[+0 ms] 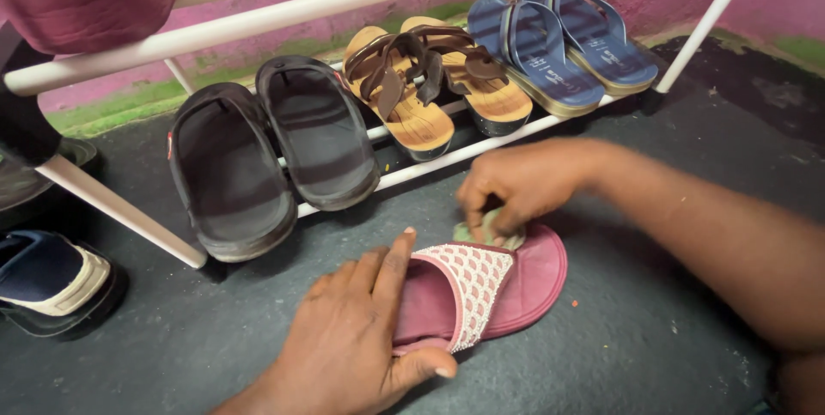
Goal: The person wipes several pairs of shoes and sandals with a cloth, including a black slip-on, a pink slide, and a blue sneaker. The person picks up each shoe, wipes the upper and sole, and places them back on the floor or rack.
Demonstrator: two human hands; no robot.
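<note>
Head view: our left hand [357,329] grips the maroon slide sandal with its white mesh strap [481,286], while our right hand [516,187] pinches a small greenish cloth [483,230] against it.

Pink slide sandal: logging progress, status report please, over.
Left hand pins pink slide sandal to floor. Right hand presses small greenish cloth on its footbed. White shoe rack behind; nothing obstructing.
</note>
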